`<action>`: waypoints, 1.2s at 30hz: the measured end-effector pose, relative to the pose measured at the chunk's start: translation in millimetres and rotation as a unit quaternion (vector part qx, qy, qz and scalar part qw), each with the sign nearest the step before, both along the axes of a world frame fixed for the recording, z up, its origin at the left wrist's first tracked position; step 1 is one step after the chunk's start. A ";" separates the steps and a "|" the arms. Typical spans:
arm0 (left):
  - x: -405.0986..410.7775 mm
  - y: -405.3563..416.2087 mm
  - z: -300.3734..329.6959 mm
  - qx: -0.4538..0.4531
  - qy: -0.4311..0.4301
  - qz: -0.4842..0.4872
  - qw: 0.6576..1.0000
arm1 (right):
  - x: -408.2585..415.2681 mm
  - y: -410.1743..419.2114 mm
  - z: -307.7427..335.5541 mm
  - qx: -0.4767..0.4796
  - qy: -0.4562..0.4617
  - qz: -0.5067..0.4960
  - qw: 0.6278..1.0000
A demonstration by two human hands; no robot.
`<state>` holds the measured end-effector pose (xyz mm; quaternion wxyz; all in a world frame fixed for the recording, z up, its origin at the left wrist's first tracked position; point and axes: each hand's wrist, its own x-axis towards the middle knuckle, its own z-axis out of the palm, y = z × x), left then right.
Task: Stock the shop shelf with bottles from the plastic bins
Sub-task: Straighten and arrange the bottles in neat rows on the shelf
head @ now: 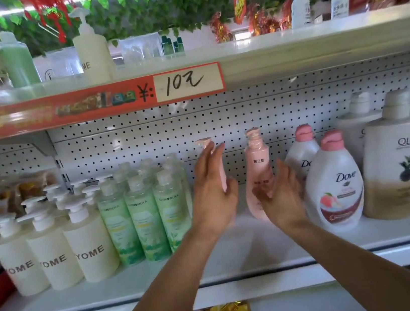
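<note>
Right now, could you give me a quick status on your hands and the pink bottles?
Left hand open beside one pink pump bottle. Right hand open at second pink bottle. Both upright on shelf. Dove bottle close right.

The red sign (pixel 91 102) on the shelf edge reads "¥: 10元". Cream bottles (pixel 91 247) say "YOME", green bottles (pixel 144 216) "SHIROIRUKA", a white bottle (pixel 334 184) "Dove", a beige bottle (pixel 395 165) "OLAY".

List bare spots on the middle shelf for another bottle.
Bare shelf in front of the two pink pump bottles, between the green bottles and the Dove bottle. Crowded left with YOME bottles, right with the Olay bottle.
</note>
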<state>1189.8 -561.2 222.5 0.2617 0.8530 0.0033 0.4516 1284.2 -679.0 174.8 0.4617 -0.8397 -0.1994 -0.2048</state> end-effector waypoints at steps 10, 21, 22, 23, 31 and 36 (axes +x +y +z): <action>14.2 43.2 64.2 0.099 0.223 0.091 0.965 | 21.7 2.2 10.2 0.050 0.145 0.075 0.985; 2.6 55.4 72.2 0.107 0.246 0.047 0.962 | -15.5 -4.7 12.8 0.026 0.159 0.175 0.971; -0.5 56.7 70.5 0.112 0.235 0.048 0.964 | -18.4 -3.7 11.4 0.034 0.158 0.184 0.969; -5.0 57.9 68.9 0.127 0.221 0.057 0.965 | -23.1 -2.9 11.7 0.038 0.160 0.194 0.967; -52.4 81.1 44.3 0.218 0.219 0.170 0.936 | -45.3 28.3 11.2 0.032 0.158 0.232 0.959; -57.7 87.6 36.7 0.198 0.249 0.156 0.935 | -50.0 42.6 8.7 0.038 0.142 0.236 0.961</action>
